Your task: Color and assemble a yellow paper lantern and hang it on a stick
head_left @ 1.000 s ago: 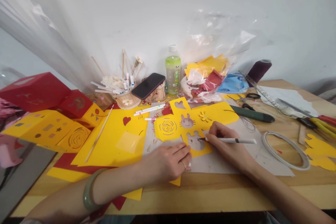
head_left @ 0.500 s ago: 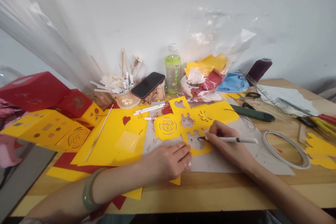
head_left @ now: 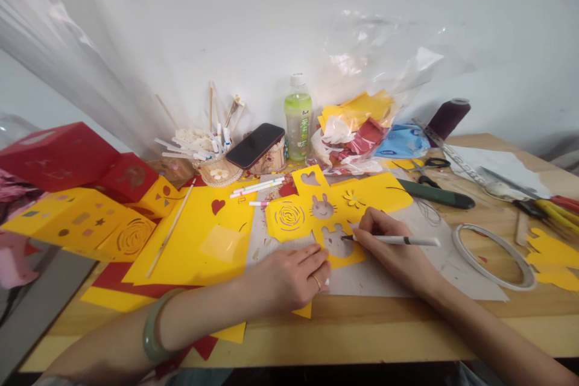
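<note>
A yellow paper cutout (head_left: 335, 190) lies flat on a grey sheet (head_left: 389, 280); it has a heart, a rabbit face, a flower, a swirl and a bear-like head cut into it. My right hand (head_left: 386, 247) pinches a white marker pen (head_left: 420, 241), its dark tip at the right edge of the bear-like opening. Fingers stretched out and lying flat, my left hand (head_left: 296, 277) presses on the lower left of the cutout and hides part of it. A ring is on one of its fingers.
Several markers (head_left: 257, 187) lie behind the cutout. A phone (head_left: 256, 146) rests on a wooden cup beside a green bottle (head_left: 298, 120). Rightward are a green-handled cutter (head_left: 436, 194), scissors (head_left: 427, 172) and a white tape roll (head_left: 493, 256). Red and yellow boxes (head_left: 81, 220) stand left.
The pen's back end has shifted slightly left in my right hand, its tip staying near the same spot. My left hand has not visibly moved.
</note>
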A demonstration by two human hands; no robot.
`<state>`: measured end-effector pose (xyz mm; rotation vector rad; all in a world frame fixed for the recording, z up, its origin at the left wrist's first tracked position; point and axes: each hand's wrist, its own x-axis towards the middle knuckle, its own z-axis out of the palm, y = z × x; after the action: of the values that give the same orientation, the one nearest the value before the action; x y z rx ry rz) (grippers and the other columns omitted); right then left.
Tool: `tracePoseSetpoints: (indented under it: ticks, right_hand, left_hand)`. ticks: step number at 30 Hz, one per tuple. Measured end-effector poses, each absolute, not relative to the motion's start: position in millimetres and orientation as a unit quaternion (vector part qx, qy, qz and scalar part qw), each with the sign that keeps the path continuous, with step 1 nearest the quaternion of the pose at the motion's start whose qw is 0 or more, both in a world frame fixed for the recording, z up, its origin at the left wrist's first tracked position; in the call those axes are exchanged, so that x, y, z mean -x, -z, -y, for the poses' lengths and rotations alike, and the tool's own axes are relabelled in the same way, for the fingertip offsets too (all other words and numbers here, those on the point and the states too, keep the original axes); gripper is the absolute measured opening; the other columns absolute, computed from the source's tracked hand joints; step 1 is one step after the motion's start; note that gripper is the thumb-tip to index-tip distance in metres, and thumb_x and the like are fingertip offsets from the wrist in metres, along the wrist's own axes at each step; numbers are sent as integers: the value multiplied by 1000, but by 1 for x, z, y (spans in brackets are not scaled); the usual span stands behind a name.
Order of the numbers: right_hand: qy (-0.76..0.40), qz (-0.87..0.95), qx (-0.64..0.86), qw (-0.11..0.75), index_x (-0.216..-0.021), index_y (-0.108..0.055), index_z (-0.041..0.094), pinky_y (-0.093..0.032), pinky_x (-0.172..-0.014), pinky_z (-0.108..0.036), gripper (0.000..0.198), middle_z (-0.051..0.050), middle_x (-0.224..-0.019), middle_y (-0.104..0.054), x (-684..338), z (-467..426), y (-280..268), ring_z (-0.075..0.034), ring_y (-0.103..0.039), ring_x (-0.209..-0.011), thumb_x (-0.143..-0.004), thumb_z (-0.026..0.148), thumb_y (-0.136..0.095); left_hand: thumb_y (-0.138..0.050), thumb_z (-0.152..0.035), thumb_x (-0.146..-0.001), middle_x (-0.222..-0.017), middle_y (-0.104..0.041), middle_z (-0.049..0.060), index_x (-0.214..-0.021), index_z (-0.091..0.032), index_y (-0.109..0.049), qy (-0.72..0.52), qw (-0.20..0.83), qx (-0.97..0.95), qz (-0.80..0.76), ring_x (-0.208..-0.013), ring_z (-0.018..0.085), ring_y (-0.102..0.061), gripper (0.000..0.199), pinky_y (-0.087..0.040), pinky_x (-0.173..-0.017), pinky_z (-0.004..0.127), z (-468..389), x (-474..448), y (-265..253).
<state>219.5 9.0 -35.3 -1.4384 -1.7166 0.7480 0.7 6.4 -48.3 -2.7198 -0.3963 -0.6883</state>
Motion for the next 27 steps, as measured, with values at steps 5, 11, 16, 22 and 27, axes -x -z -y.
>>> tracePoseSetpoints:
  ticks: [5,11,16,22,27]
  right_hand:
    - [-291,669,565,385,-58,-36,22,-31,-47,-24,24,5,-55,-41,-220,-9,34,-11,-38,-52,-78,25,-51]
    - [-292,670,566,381,-58,-37,22,-31,-47,-24,24,4,-55,-42,-219,-8,33,-11,-39,-52,-77,24,-51]
    - [-297,671,564,378,-57,-36,22,-31,-48,-24,25,4,-55,-42,-218,-8,32,-11,-38,-52,-77,23,-51]
    - [-309,666,563,380,-58,-37,22,-32,-48,-24,24,4,-56,-43,-218,-9,32,-11,-38,-52,-77,23,-52]
    - [-314,649,563,404,-58,-36,22,-32,-47,-24,26,5,-55,-40,-221,-8,33,-11,-37,-52,-79,25,-52]
  left_hand:
    - [-46,-25,-90,-101,-68,10,-93,-9,-63,245,155,947,136,-95,19,-64,24,-55,-81,28,-7,-1,49]
    - [-46,-26,-90,-101,-68,10,-93,-9,-63,242,153,948,141,-96,18,-63,25,-55,-79,27,-7,-1,48]
    - [-46,-26,-90,-101,-67,11,-94,-8,-63,241,150,949,138,-97,19,-62,24,-54,-78,28,-6,-1,47]
    - [-47,-26,-90,-102,-67,10,-94,-8,-63,244,154,947,139,-96,19,-63,24,-54,-80,27,-7,-1,49]
    - [-47,-25,-90,-102,-68,9,-94,-9,-63,241,156,947,141,-96,18,-63,23,-54,-80,28,-7,-1,49]
